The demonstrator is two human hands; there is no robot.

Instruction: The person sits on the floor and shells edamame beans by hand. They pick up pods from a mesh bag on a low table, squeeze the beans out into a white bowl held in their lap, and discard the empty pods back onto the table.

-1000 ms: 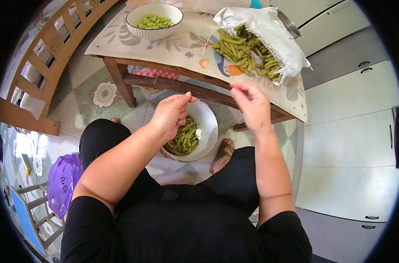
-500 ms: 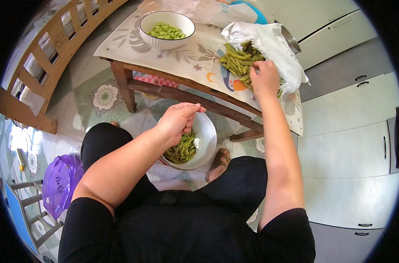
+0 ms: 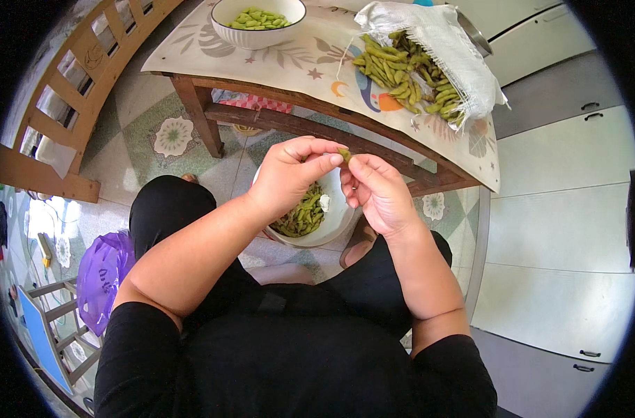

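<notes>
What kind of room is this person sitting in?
Probably a home kitchen. White cabinets with handles line one side, the floor is patterned tile, and a low table holds green pods and a bowl of beans.

Two hands: left [image 3: 289, 177], right [image 3: 377, 195]; one pod [image 3: 344, 153] between them. Two bowls [image 3: 258, 31] [image 3: 335, 223], one cloth [image 3: 443, 42], one worktop [image 3: 310, 66].

I am pinching a matt green bean pod [image 3: 344, 153] above a glossy white ceramic bowl [image 3: 335, 224]; a coarse white woven cloth [image 3: 446, 49] is covering the printed, wooden-legged worktop [image 3: 300, 66].
</notes>
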